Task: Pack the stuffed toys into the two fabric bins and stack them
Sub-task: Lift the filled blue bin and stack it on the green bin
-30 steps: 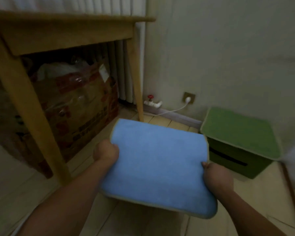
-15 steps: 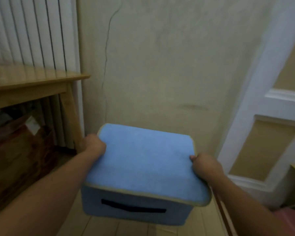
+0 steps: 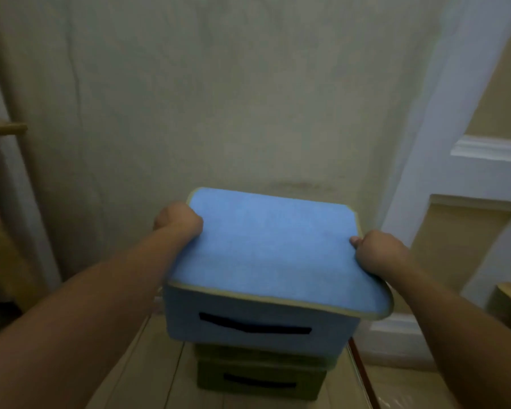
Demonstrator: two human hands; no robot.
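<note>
Against the wall (image 3: 219, 113), beside the white door frame (image 3: 425, 202), we hold the blue bin (image 3: 266, 261) in the air just above the green bin (image 3: 260, 376), which sits on the wooden floor (image 3: 148, 364). Our left hand (image 3: 179, 221) has its grip clenched around the far left edge of the blue lid, and our right hand (image 3: 376, 255) grasps the right edge the same way, thumb on top of the fabric. We cannot tell whether the blue bin already touches the green one; its base hides most of the green lid. No toys show, as both lids are closed, so we judge the packing done and the stacking under way. The main risk, as we see it, is misalignment: the blue bin looks shifted slightly off the green one below, and setting it down like that could leave it overhanging and ready to tip. Our grips are on the soft lid rim, which could flex or lift off under the load. The green bin's soft top may also sag unevenly.
</note>
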